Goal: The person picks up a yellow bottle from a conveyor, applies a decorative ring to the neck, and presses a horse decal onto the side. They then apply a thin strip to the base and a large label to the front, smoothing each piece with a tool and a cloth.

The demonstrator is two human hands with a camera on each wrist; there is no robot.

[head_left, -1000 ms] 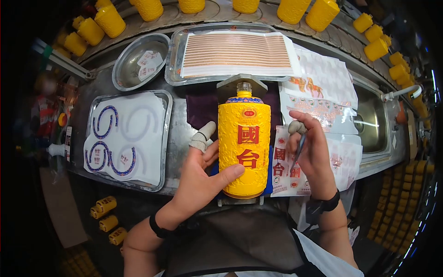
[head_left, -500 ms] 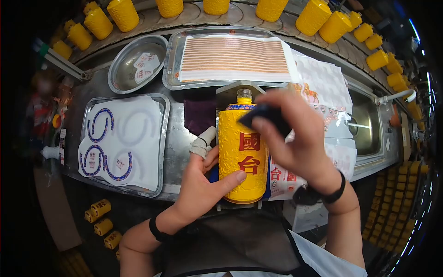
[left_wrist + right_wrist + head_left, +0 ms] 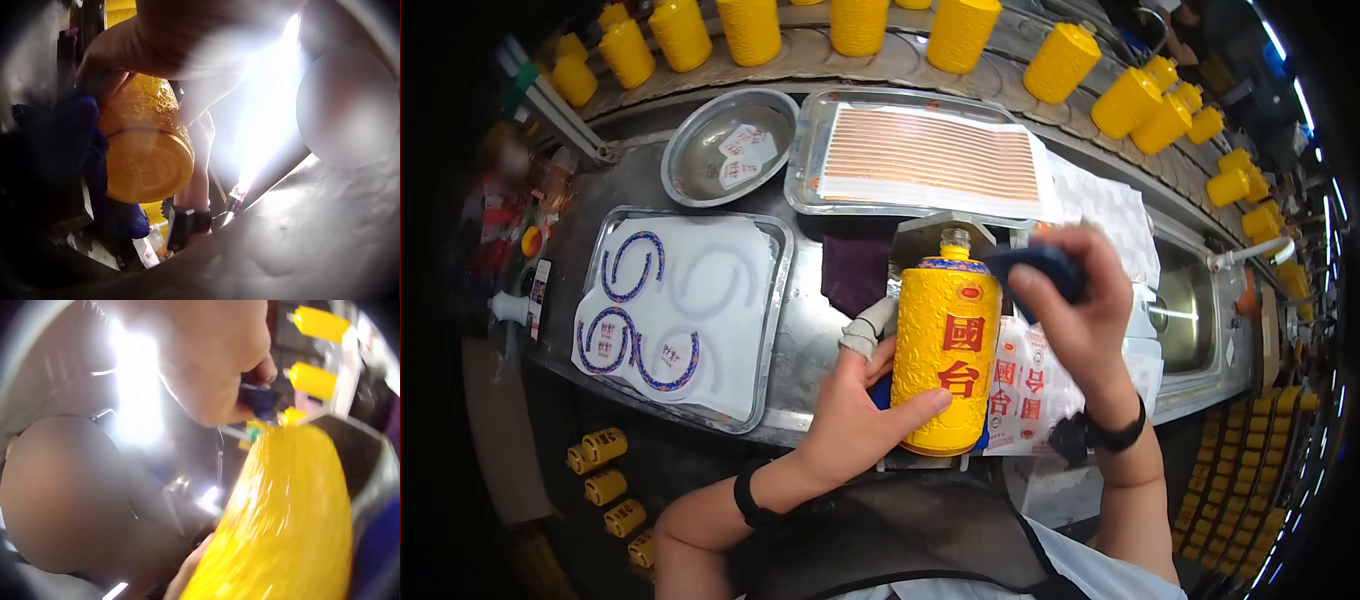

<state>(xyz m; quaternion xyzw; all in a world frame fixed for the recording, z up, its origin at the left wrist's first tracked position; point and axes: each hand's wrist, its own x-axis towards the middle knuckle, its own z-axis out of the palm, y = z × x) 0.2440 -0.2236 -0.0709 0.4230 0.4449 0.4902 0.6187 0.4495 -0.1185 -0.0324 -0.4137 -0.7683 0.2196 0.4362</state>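
A yellow embossed bottle (image 3: pixel 930 350) with red characters and a blue patterned band below its neck lies on a stand in the head view. The left hand (image 3: pixel 855 410) grips its lower left side, thumb on the front, one finger wrapped in pale material. Beside the bottle's shoulder, the right hand (image 3: pixel 1085 300) pinches a dark blue cloth-like piece (image 3: pixel 1045 272). The bottle's round base (image 3: pixel 150 165) faces the left wrist view. In the right wrist view the right hand (image 3: pixel 212 362) is at the bottle's top end, partly blurred.
Left of the bottle is a tray (image 3: pixel 778 300) with curved blue strips on sheets. A round metal bowl (image 3: pixel 685 165) and a tray of striped sheets (image 3: pixel 810 190) stand behind. Printed sheets (image 3: pixel 1140 375) and a sink (image 3: pixel 1185 300) are at the right; yellow bottles (image 3: pixel 860 25) line the back.
The right hand, lower and right of the bottle a second ago, has come up to its shoulder, with the dark blue piece now visible in it. The left hand keeps its hold.
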